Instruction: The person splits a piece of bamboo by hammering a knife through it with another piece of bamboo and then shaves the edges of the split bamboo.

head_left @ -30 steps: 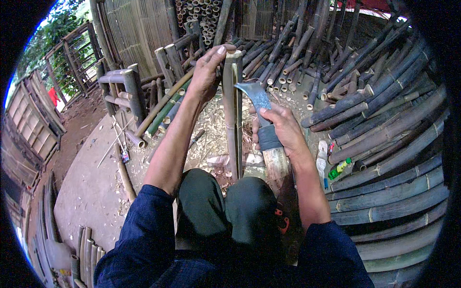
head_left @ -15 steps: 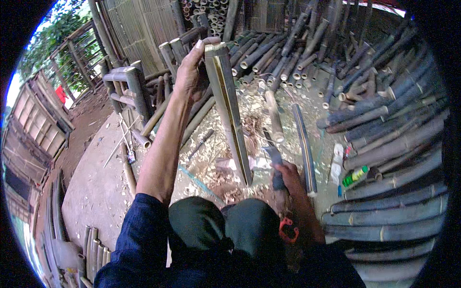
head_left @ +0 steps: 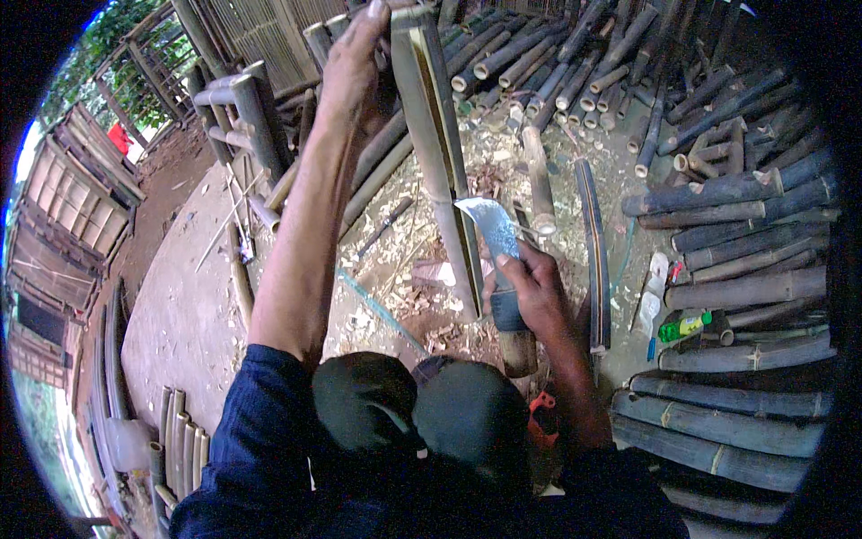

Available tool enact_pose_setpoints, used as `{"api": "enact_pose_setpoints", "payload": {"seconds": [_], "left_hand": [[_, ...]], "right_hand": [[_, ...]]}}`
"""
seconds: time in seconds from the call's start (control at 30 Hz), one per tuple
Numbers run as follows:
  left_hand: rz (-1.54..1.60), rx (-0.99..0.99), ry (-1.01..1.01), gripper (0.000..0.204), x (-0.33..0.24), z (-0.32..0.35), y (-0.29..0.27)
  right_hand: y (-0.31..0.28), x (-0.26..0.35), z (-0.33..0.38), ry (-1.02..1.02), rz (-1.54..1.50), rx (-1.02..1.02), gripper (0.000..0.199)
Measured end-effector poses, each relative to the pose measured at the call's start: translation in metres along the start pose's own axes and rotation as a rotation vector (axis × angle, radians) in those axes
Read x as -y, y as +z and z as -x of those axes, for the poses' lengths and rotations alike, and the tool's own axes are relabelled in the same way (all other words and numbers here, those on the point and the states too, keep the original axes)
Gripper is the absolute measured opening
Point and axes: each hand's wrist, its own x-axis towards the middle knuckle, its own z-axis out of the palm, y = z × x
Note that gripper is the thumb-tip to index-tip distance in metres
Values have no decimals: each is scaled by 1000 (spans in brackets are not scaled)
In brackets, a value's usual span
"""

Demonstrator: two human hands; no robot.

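Note:
My left hand (head_left: 352, 63) grips the top end of a long split bamboo piece (head_left: 440, 153) that stands upright in front of me, its lower end near my knees. My right hand (head_left: 530, 292) is closed around the handle of a broad-bladed chopping knife (head_left: 489, 229). The blade points up and lies against the right edge of the bamboo piece, about halfway down its length. My knees in dark trousers (head_left: 422, 413) show below.
Piles of dark bamboo poles (head_left: 736, 251) lie to the right and at the back. A curved split strip (head_left: 594, 251) and chips litter the concrete ground (head_left: 180, 305). A green bottle (head_left: 682, 326) lies on the right. Wooden posts (head_left: 242, 99) and a fence stand at left.
My right hand lowered the knife and then raised it again against the bamboo's right edge. My left hand stayed on the top of the bamboo; the view tilted down.

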Motion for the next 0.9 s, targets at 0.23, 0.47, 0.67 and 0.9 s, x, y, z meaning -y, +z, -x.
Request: {"api": "enact_pose_setpoints", "payload": {"seconds": [0.23, 0.47, 0.67, 0.9], "left_hand": [[132, 31, -52, 44, -1, -3, -9], [179, -75, -248, 57, 23, -12, -36], [5, -314, -351, 57, -5, 3, -72], [242, -92, -154, 45, -18, 25, -36]], "right_hand": [[-6, -68, 12, 237, -118, -16, 34], [-29, -179, 48, 282, -141, -43, 31], [-27, -233, 63, 313, -14, -6, 28], [-14, -92, 63, -42, 542, -128, 26]]}}
